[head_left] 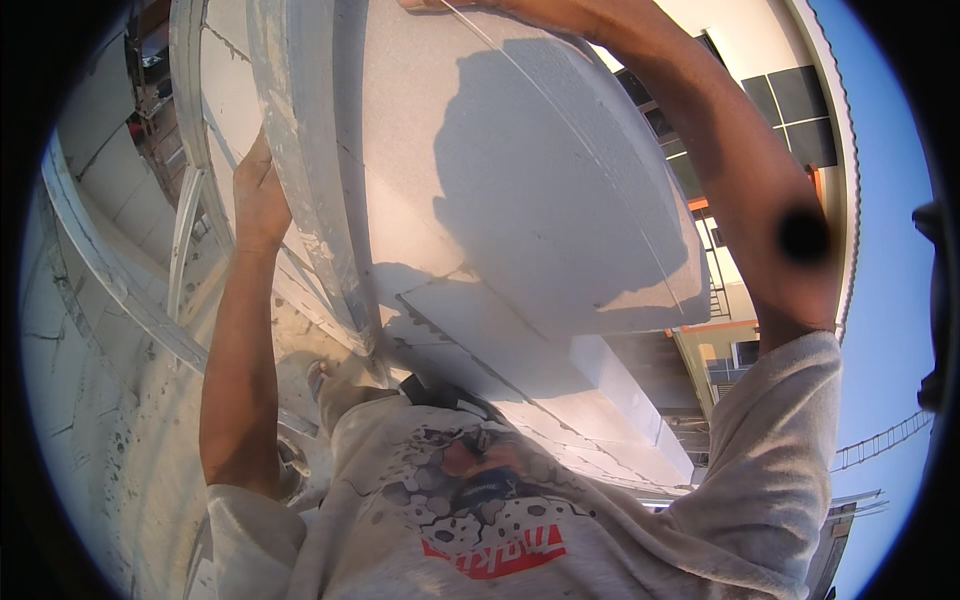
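Observation:
A large pale grey block (610,240), like aerated concrete, stands close in front of me on a wall of similar blocks (460,330). My right arm reaches round its right side. At the upper rim of the picture my right hand (465,5) grips the block's far edge, partly cut off by the frame. A thin pale string (545,95) crosses the block's face. My left hand (262,205) is closed at the upright frame bar (295,150) left of the block, its fingertips hidden behind that bar.
More pale frame bars (120,280) curve across the left side. Dusty, speckled ground (150,460) lies below. A cream building (760,40) with dark windows rises beyond the block. At the right, a ladder-like lattice (885,440) shows against the sky.

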